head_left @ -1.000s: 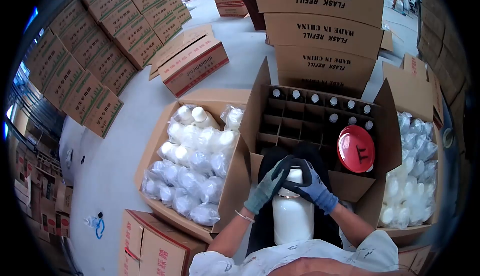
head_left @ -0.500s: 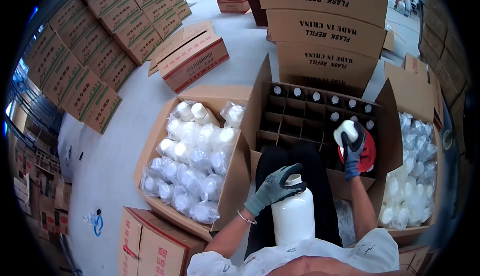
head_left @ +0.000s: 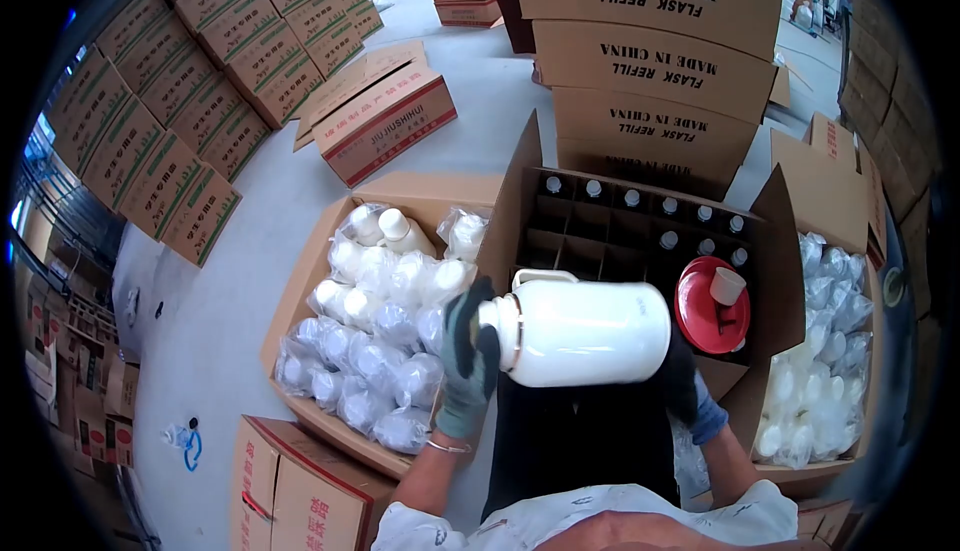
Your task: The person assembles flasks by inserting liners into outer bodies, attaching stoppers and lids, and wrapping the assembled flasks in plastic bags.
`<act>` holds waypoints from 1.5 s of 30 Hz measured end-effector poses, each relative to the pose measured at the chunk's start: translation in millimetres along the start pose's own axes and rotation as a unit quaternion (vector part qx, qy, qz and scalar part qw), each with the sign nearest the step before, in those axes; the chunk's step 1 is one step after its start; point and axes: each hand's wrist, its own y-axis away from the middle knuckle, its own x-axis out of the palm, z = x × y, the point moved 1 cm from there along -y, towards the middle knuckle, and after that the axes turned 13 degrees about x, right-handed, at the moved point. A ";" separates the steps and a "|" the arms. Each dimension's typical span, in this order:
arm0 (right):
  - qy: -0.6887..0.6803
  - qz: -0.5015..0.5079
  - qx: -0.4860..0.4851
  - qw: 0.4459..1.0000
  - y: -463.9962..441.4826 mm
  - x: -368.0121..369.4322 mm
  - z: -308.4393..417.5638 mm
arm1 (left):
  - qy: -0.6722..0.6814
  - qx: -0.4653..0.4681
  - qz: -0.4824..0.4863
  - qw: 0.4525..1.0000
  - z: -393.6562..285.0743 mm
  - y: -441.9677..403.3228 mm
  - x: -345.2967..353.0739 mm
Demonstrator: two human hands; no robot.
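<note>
A white thermos flask [head_left: 595,334] lies sideways in the air over my lap, its handle on the upper side and its neck to the left. My left hand [head_left: 468,351], in a grey-green glove, grips it at the neck end. At the flask's base is my gloved right hand [head_left: 684,379], closed against it with some fingers hidden behind. A red round dish [head_left: 694,303] sits over the right part of the divided carton [head_left: 655,183], and a small white cup [head_left: 727,286] rests on it. White-topped bottles [head_left: 632,197] stand in several of the carton's cells.
An open carton [head_left: 300,301] of plastic-wrapped white flasks [head_left: 375,321] stands on the left. Another carton [head_left: 825,179] with wrapped white pieces [head_left: 825,351] is on the right. Stacked cartons [head_left: 650,56] rise ahead, and more stacks [head_left: 190,81] stand at the far left.
The flask has gone from upright on my lap to sideways and raised. My right hand has let go of a white piece near the red dish and moved down to the flask's base.
</note>
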 end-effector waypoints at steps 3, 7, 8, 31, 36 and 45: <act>0.044 0.049 0.036 0.997 -3.5 10.3 36.3 | -0.072 0.090 -0.001 0.993 -5.8 8.2 7.5; -0.130 -0.039 0.119 0.984 -2.3 22.3 62.9 | 0.000 -0.060 -0.077 0.995 9.8 19.1 15.6; -0.031 -0.067 0.061 0.995 -0.2 22.4 67.3 | 0.015 -0.072 -0.036 0.997 27.3 29.0 13.8; 0.311 0.227 -0.240 0.891 -5.4 41.9 63.9 | 0.257 -0.165 0.104 0.946 26.2 83.2 35.5; 0.260 0.212 -0.219 0.916 19.3 54.4 58.4 | 0.230 -0.145 0.090 0.958 20.4 92.5 50.8; 0.109 0.140 -0.067 0.982 1.7 1.8 55.9 | 0.073 -0.196 -0.053 0.976 -28.1 57.5 36.0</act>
